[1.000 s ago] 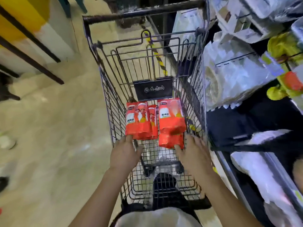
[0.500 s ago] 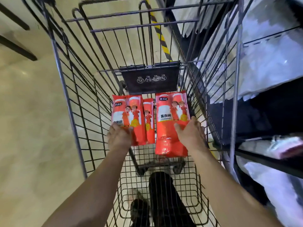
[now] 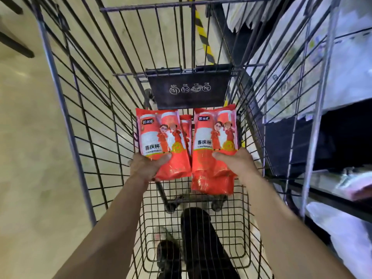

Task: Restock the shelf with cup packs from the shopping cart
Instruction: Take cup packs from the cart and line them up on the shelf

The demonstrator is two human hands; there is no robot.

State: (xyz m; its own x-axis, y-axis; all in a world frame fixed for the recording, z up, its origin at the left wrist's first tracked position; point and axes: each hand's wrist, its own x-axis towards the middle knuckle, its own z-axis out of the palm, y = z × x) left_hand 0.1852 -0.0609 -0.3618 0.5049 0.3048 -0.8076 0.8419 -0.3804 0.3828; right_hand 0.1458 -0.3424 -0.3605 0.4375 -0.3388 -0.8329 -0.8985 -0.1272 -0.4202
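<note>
Head view: left hand (image 3: pixel 148 167) grips one red cup pack (image 3: pixel 161 141), thumb curled over its face. The right hand (image 3: pixel 235 164) likewise grips a second pack (image 3: pixel 213 150). Both packs are inside the shopping cart (image 3: pixel 80 109). Step in hand: pick-up. The next move calls for lifting clear of the wire walls and carrying right to the shelf (image 3: pixel 342 202).

Wire shopping cart (image 3: pixel 67 121) beside a stocked shelf (image 3: pixel 342 206).
The cart filled the centre of the frame and stood on a beige floor (image 3: pixel 30 158). Red cup packs (image 3: pixel 163 141) were in its basket, toward the far end under a black flap (image 3: pixel 189 87). At the right edge, the dark shelf boards carried pale plastic-wrapped goods (image 3: pixel 346 73).
</note>
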